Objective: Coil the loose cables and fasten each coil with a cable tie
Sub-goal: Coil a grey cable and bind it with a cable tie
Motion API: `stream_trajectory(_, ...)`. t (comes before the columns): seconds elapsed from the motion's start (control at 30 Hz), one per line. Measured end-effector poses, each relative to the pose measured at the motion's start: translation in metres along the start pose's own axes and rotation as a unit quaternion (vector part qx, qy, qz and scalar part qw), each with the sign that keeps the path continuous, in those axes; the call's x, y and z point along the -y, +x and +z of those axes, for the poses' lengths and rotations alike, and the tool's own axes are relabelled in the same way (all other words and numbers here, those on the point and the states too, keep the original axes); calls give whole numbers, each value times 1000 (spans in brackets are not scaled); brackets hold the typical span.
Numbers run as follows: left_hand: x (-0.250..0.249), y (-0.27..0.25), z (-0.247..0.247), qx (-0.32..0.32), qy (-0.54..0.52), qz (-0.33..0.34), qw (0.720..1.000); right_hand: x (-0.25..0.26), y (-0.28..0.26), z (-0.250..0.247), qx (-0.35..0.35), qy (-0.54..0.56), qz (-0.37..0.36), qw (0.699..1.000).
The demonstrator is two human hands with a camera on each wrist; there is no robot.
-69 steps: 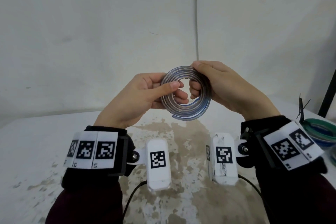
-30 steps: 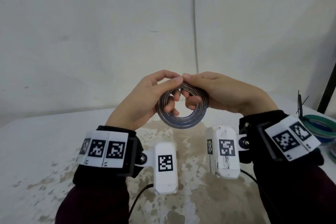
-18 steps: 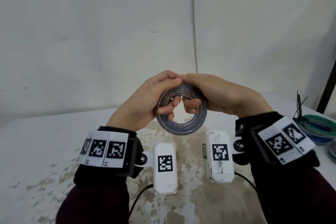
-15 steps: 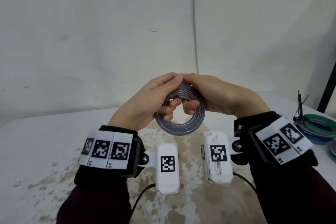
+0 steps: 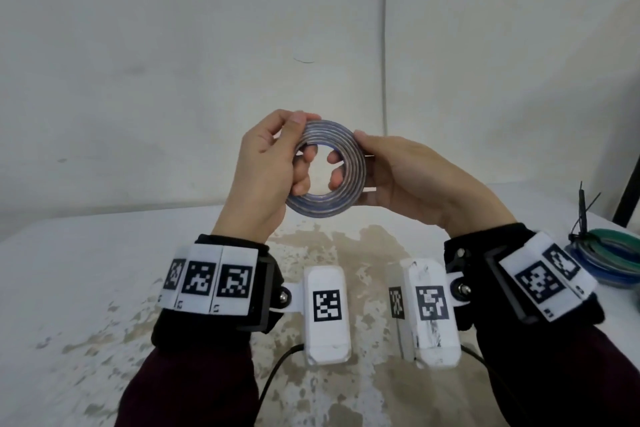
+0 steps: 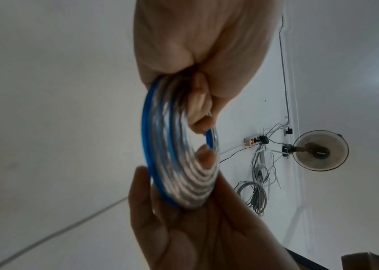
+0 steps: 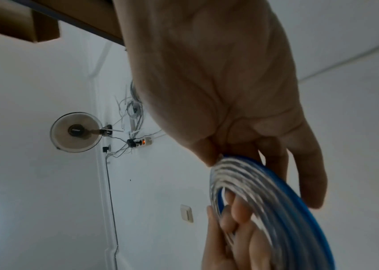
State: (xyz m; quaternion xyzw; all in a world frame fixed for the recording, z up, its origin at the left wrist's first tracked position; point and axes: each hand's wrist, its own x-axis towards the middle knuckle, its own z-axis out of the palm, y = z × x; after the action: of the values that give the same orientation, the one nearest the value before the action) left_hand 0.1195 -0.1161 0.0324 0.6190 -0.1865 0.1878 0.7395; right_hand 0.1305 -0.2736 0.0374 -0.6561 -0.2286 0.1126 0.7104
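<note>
From my seat, nearest me is the stained tabletop, and the coil is held up in the air above it, well clear of the surface, so I take it the winding is done in the hands rather than on the tabletop. My left hand grips the coil's left side: the thumb lies over the front face near the top and the fingers curl through the centre hole, pinching the turns so they cannot spring apart. My right hand grips the coil's right edge, with its fingertips showing through the hole and the thumb against the outer rim; in the left wrist view the flat spiral of clear and blue cable sits clamped between both hands. I judge this two-sided hold keeps the stiff cable flat and tight until a tie goes on. No tie is on this coil that I can see.

To the right of the coil, at the tabletop's far right edge, lie finished coils already bound with a black tie, its tail sticking up. Beyond the coil stands a plain pale wall.
</note>
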Motion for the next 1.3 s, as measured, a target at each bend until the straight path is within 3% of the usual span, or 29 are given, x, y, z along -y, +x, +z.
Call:
stream_trajectory(0.23, 3, 0, 7, -58, -26, 39, 997, -3, 4, 13, -25, 47, -40, 998)
stream_trajectory(0.5, -7, -7, 14, -54, -33, 25, 998, 0, 1, 24, -110, -11, -107, 988)
stream_trajectory(0.63, -9, -21, -3, 0, -35, -56, 998, -11, -5, 37, -161, -24, -120, 979)
stream_trajectory(0.73, -15, -29, -41, 35, 127, -143, 981, -17, -11, 51, -142, 10, -97, 985)
stream_trajectory(0.8, -24, -39, -75, 38, 284, -161, 944, -23, -12, 66, -111, 52, -61, 990)
stream_trajectory(0.9, -40, -63, -134, 45, 483, -167, 858, -39, -14, 99, -45, 66, -9, 997)
stream_trajectory(1.0, -52, -89, -197, 52, 627, -250, 736, -56, -15, 137, 7, 78, 27, 997)
stream_trajectory(1.17, -63, -132, -268, 85, 724, -404, 553, -73, -10, 197, 48, 134, 85, 986)
stream_trajectory(1.23, -64, -141, -283, 104, 736, -436, 508, -79, -9, 215, 70, 138, 99, 983)
stream_trajectory(1.3, -62, -147, -291, 121, 733, -450, 495, -85, -9, 229, 90, 139, 108, 980)
